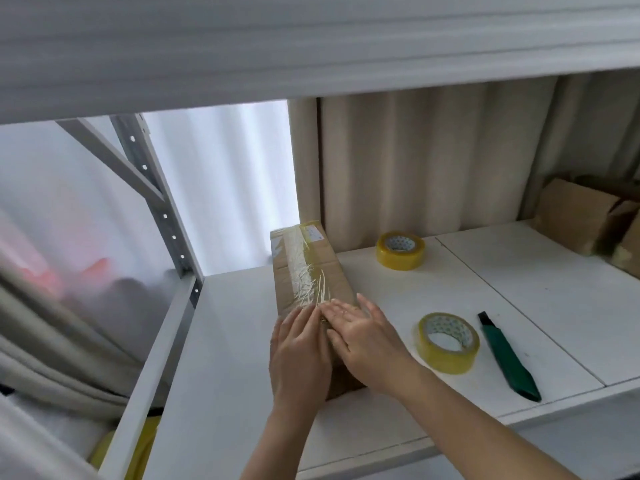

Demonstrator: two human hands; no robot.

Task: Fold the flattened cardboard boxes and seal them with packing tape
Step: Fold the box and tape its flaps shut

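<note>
Single head-worn view, forward and down, close over the white shelf [225, 341].

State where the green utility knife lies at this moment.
In the head view the green utility knife lies flat on the white shelf, right of the nearer tape roll and the hands.

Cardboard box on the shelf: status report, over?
Both hands, left and right, flat on the cardboard box, fingers straight. Tape strip along its top, wrinkled. Nothing in the way; tape rolls and cutter lie aside.
</note>
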